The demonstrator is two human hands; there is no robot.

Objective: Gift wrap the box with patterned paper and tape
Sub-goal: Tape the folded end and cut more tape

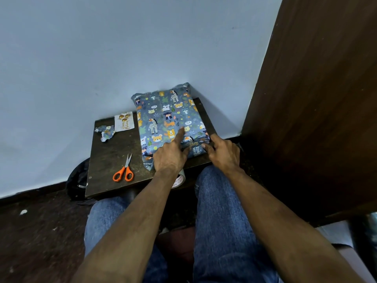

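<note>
A box wrapped in blue-grey paper printed with cartoon animals (169, 121) lies on the right half of the small dark wooden desk (114, 152), its far end against the pale wall. The left hand (170, 155) rests on the box's near end with its forefinger stretched flat over the top, while the right hand (223, 153) presses curled fingers on the folded paper at the near right corner. Orange-handled scissors (124, 171) lie by the desk's near left edge, a torn scrap of the same paper (106, 132) and a white gift tag (124, 121) sit at the far left corner, and a roll of tape (179, 180) shows at the near edge under the left wrist.
</note>
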